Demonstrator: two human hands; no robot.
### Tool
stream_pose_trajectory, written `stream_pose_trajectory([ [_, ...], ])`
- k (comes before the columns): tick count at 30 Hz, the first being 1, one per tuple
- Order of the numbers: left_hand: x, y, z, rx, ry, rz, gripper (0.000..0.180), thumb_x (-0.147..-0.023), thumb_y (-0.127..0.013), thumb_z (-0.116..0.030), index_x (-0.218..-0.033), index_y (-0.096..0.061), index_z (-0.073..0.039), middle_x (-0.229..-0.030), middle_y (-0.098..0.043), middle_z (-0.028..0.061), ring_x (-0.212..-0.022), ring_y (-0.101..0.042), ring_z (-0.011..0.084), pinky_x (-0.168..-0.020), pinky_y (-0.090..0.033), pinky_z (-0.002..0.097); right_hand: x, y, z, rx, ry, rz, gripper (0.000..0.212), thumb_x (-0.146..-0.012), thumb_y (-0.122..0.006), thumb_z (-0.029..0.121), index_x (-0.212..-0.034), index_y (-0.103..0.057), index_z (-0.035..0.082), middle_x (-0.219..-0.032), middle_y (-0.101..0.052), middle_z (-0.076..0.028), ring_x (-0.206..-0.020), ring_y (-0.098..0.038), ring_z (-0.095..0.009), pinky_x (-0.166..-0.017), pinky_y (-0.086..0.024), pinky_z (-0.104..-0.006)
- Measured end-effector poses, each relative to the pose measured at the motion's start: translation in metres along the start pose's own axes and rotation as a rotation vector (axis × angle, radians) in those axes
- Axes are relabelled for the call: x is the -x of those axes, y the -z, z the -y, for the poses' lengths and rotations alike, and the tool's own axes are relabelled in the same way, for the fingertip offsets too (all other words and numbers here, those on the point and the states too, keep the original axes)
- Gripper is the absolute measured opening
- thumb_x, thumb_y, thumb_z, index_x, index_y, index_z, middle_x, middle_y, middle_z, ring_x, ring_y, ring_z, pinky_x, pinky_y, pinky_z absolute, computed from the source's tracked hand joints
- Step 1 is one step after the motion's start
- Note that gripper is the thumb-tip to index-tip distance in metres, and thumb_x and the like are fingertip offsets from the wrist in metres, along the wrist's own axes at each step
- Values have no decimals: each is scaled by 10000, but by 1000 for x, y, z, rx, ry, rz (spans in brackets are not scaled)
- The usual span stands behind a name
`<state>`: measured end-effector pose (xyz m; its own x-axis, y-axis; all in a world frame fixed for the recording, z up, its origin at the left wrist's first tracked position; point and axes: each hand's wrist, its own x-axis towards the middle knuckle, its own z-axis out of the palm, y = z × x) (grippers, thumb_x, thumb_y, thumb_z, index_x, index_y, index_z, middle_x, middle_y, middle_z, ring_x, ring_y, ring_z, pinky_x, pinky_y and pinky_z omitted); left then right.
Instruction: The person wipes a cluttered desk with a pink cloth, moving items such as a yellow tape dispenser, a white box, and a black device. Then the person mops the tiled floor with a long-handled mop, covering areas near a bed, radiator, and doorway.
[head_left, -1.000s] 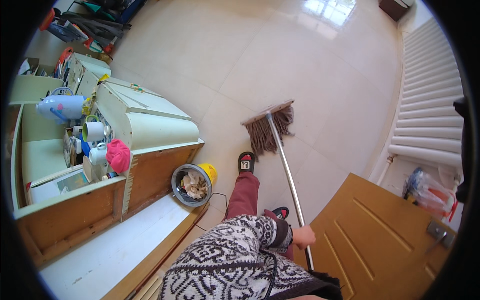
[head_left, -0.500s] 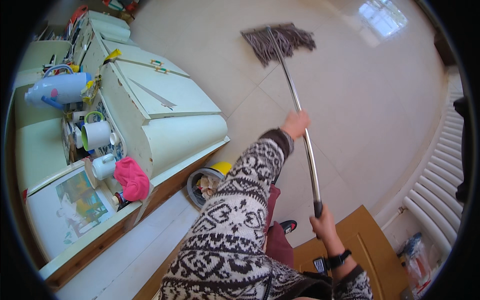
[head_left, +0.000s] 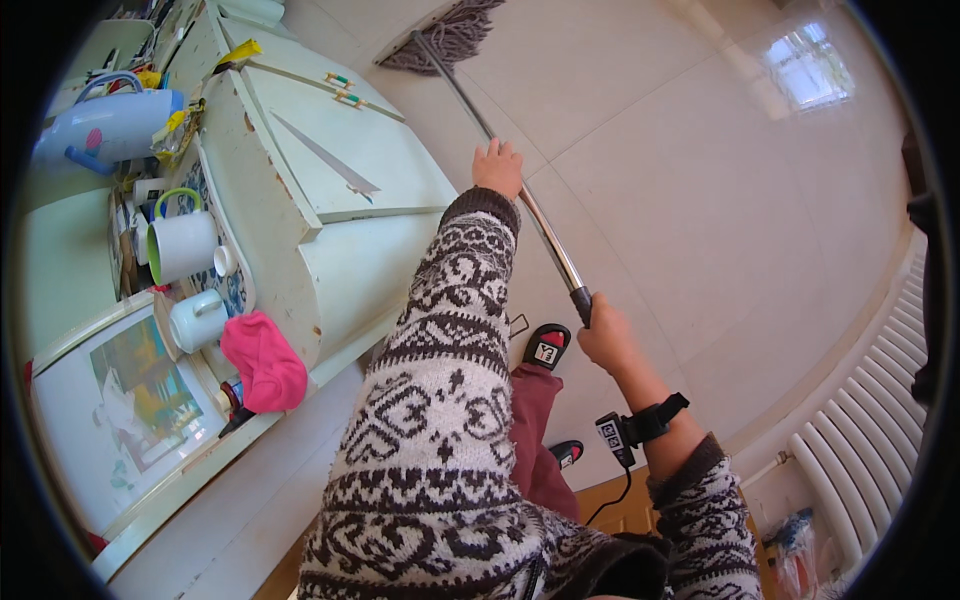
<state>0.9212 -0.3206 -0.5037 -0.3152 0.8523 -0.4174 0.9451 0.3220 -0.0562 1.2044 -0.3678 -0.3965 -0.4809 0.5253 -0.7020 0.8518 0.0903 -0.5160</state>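
A string mop (head_left: 549,232) with a shiny metal pole slants from the lower right up to the far left over the tiled floor. Its grey-brown strands (head_left: 452,42) lie on the tiles beside the cabinet at the top of the view. My left hand (head_left: 498,170) is closed round the middle of the pole, arm stretched forward. Lower down, my right hand (head_left: 606,335) grips the dark end of the handle. A black strap with a small device (head_left: 640,425) sits on my right forearm.
On the left stands a pale green cabinet (head_left: 370,270) with a blue thermos (head_left: 115,125), mugs (head_left: 185,247) and a pink cloth (head_left: 265,362) on top. A white radiator (head_left: 850,470) lines the right wall, with plastic bags (head_left: 795,550) below it. My slippered foot (head_left: 547,347) is on the floor.
The mop head has swung left and farther away, toward the cabinet. Both hands have moved forward and left with the pole. The bin beside the cabinet is no longer visible.
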Motion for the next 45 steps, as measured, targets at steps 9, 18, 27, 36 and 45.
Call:
stream_pose_trajectory([
  [9,119,-45,-81,75,-137,-40,394,-894,-422,-179,-1232,-525,-5,-1403,-398,201,-1362,-274,348,-1078,-214,538,136,-10,-94,150,48,-132,255,-719,-636,99,-888,-476,-5,-748,-573,-268,-753,-553,-475,-638,-445,-503],
  [18,317,-103,-219,78,-620,54,407,-847,-480,-217,-1161,-563,30,-1309,-465,259,-1322,-324,404,-1056,-244,547,382,-102,-197,67,-226,-87,280,-731,-651,163,-905,-469,39,-717,-596,-263,-727,-577,-477,-617,-454,-533],
  [27,570,-123,-354,177,-1126,515,537,-802,-520,-201,-1254,-454,82,-1301,-451,289,-1319,-316,435,-1097,-182,570,679,-214,-242,-105,-645,-73,255,-715,-639,166,-890,-487,60,-703,-601,-256,-692,-586,-464,-634,-461,-549],
  [36,673,-43,-402,81,-1562,836,452,-720,-663,-309,-1065,-635,-19,-1008,-651,179,-1036,-587,332,-932,-413,468,819,-240,-184,-243,-916,-136,276,-684,-674,183,-866,-504,65,-709,-602,-239,-691,-587,-450,-627,-458,-534],
  [45,600,-54,-383,81,-1390,389,214,-635,-694,-263,-761,-690,-89,-753,-659,113,-779,-641,308,-709,-502,418,805,-196,-151,-33,-760,-255,270,-646,-700,157,-833,-522,77,-706,-608,-206,-685,-598,-423,-628,-469,-515],
])
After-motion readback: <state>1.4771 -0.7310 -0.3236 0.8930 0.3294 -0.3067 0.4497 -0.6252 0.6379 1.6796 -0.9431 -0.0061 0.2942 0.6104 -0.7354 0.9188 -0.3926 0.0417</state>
